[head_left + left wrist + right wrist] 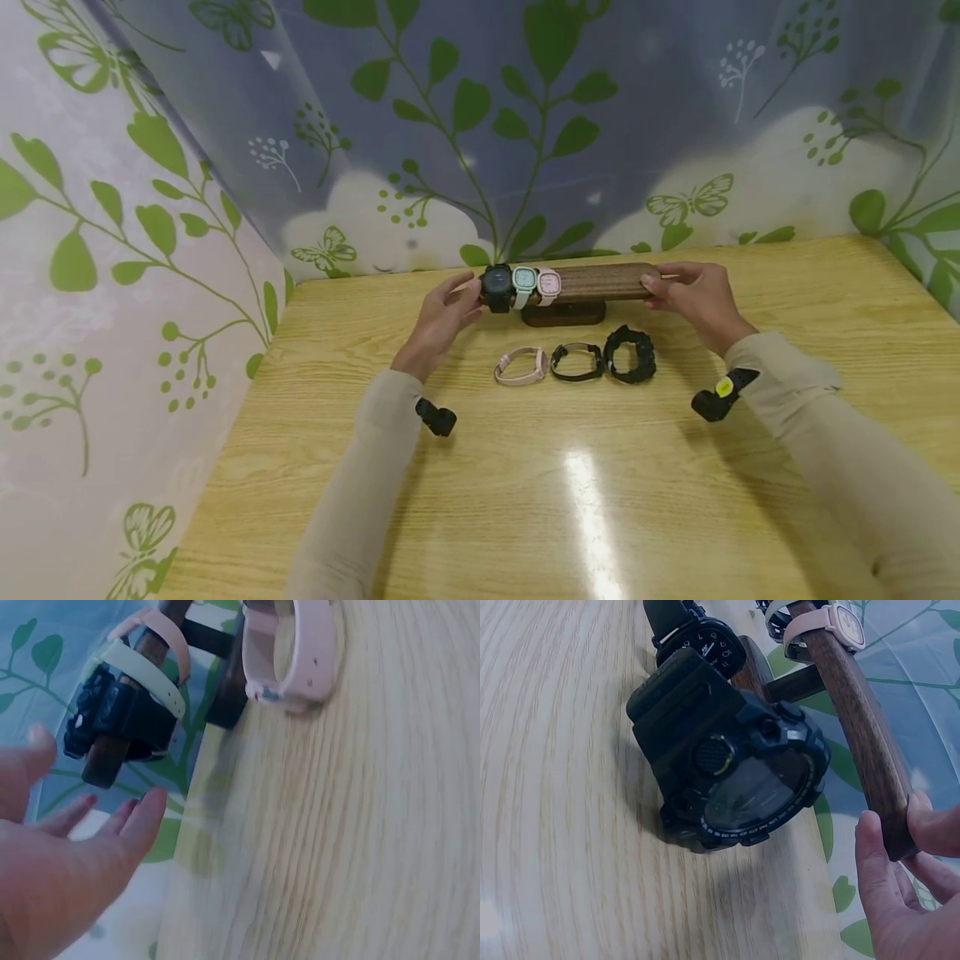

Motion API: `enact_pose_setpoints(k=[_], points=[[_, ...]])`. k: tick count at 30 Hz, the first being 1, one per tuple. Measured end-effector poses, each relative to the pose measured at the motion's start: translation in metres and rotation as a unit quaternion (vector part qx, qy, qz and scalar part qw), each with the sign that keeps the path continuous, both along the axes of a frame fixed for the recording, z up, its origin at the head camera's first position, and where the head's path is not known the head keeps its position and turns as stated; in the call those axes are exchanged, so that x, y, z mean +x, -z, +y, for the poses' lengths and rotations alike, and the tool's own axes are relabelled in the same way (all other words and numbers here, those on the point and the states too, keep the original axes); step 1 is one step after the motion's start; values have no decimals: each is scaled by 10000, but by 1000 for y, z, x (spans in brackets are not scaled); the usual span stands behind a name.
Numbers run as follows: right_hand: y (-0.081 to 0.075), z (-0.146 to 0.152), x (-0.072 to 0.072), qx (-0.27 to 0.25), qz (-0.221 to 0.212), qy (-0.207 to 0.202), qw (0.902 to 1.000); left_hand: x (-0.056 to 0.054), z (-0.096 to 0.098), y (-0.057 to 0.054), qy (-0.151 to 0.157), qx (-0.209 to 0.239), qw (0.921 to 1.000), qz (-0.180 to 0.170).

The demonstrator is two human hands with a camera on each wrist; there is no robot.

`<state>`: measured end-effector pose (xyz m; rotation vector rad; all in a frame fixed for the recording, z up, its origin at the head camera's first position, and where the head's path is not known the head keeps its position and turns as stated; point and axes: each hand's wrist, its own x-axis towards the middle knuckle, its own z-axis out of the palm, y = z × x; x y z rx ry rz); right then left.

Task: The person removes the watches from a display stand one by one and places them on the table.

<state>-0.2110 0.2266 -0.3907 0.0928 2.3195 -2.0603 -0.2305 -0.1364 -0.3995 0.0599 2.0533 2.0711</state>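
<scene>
A dark wooden watch stand (603,283) with a long bar on a small base (564,315) stands at the back of the table. Its bar carries a black watch (497,285) at the left end, then a mint-green watch (524,280) and a pink watch (550,284). My right hand (701,302) pinches the bar's bare right end between thumb and fingers. At the other end, my left hand (438,325) is spread around the tip; the left wrist view shows a gap between its fingers (146,821) and the black watch.
In front of the stand lie a pink-banded watch (541,363), a slim black watch (598,359) and a chunky black watch (735,765) in a row on the wooden table (480,500). Leaf-patterned curtain (465,158) hangs right behind and to the left.
</scene>
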Motion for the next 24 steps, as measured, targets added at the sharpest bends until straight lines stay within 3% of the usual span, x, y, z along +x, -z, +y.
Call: enact_pose_setpoints(k=[4,9,17,24], points=[[0,-1,-1,-18,-4,12,10000,-4,-1,2,375,-289,9985,281],[0,-2,-1,-87,5,20,10000,-7,3,4,569,-457,9970,275],[0,-2,0,-172,-52,73,9998,-11,10,7,785,-256,9957,424],[1,0,1,-338,-61,94,9994,-14,15,7,773,-37,9963,363]])
